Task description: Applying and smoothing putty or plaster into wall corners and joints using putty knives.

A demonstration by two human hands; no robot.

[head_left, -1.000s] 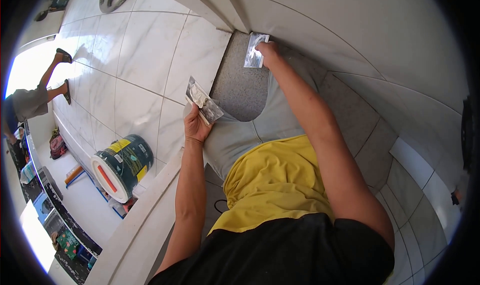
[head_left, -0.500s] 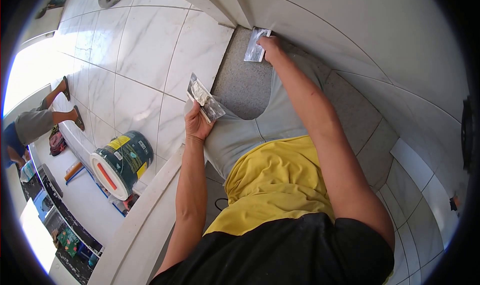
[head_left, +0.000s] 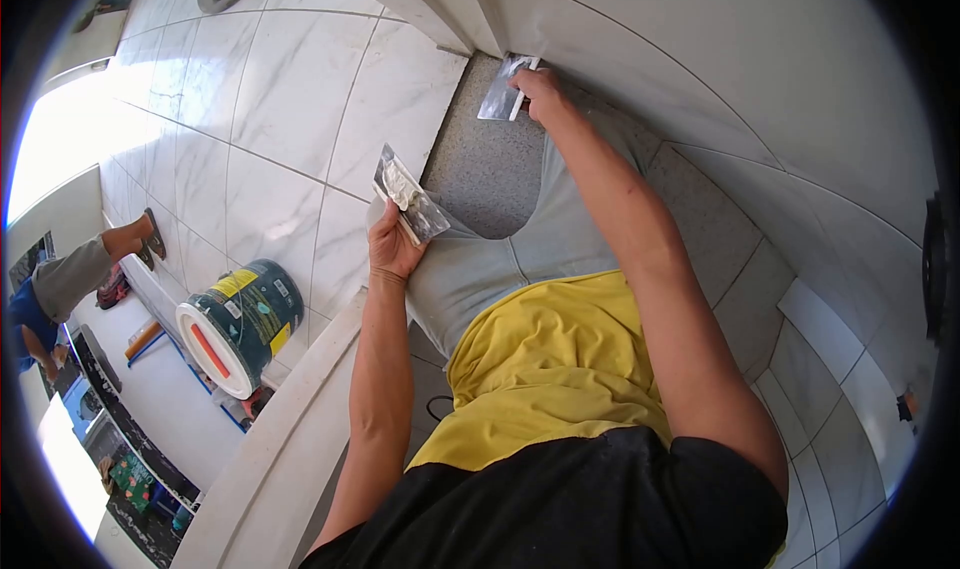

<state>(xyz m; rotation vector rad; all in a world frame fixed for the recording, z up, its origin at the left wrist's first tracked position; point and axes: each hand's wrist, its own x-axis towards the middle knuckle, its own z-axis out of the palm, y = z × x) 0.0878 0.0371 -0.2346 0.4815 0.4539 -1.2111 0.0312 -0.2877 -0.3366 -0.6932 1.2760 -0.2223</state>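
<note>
Your left fingers (head_left: pixel 384 222) grip a paste-loaded blade (head_left: pixel 428 221) near your left thigh (head_left: pixel 438 279); your right fingers (head_left: pixel 524 78) grip a second blade (head_left: pixel 499 100) near the far wall (head_left: pixel 640 74). Tilting the left could drop paste (head_left: pixel 398 183).

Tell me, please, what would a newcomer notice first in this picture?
The eye would probably go first to the yellow and black shirt, filling the lower middle. Next come two flat metal tools: the paste-covered blade in the left hand, near the centre, and the shiny blade in the right hand, by the foot of the pale wall. At left, a dark green bucket with a white lid also stands out.
</note>
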